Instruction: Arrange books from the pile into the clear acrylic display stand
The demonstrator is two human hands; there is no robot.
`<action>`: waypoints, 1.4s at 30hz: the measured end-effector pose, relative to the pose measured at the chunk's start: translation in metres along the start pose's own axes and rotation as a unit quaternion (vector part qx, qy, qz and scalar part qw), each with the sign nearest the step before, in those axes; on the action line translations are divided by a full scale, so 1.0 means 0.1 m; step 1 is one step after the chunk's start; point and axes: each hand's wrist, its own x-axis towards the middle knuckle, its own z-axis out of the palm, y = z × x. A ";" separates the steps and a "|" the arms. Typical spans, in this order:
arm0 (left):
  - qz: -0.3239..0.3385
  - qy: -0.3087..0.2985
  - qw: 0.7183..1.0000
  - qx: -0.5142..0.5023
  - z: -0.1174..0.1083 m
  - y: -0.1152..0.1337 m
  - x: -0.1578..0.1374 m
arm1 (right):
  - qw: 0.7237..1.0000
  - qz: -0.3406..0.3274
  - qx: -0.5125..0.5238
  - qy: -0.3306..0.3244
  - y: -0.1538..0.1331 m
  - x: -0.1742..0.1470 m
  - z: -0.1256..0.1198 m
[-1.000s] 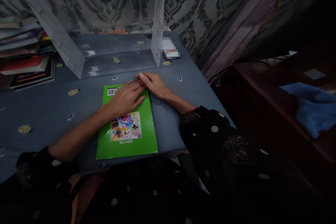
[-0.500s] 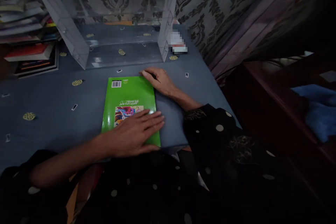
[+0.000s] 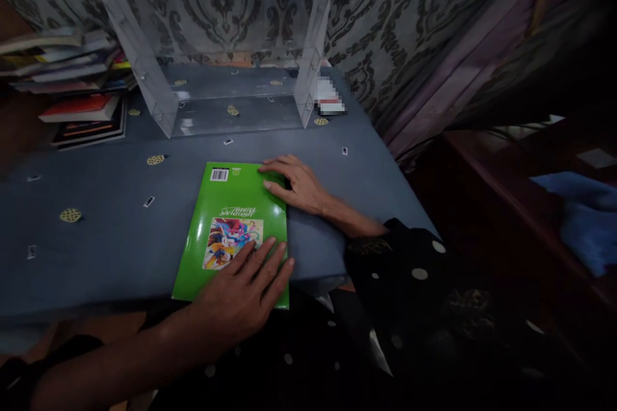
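A green book (image 3: 231,192) lies flat on the blue-grey tablecloth (image 3: 116,250), overhanging the near edge a little. Its colourful picture and printed title appear upside down to me, and a white barcode marks the far left corner. My left hand (image 3: 243,289) rests palm down over the book's near part, fingers spread, covering some of the picture. At the far right corner is my right hand (image 3: 301,186), its fingers apart and lightly curved, with fingertips on the cover's right edge. Neither hand is wrapped round the book.
Behind the book stands a clear plastic shelf (image 3: 308,87). A stack of books (image 3: 87,109) is at the back left. Beside the shelf's right side lies a blurred-out white item (image 3: 328,96). Blue cloth (image 3: 583,218) sits on dark red furniture at the far right.
The view has tilted up, so everything sits lower. My left hand has slid nearer to me on the cover, uncovering more of the picture. My right thumb now rests further down the edge.
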 end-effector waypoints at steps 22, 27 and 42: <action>-0.055 0.190 0.976 0.091 -1.15 -0.61 0.18 | 0.988 -0.001 0.141 -0.057 -0.23 -0.66 -0.16; -0.033 0.226 0.959 0.171 -1.20 -0.69 0.35 | 0.991 -0.004 0.132 -0.028 -0.24 -0.59 -0.15; -0.014 0.249 0.964 0.095 -1.07 -0.51 0.24 | 0.993 -0.095 0.070 0.003 -0.13 -0.38 -0.25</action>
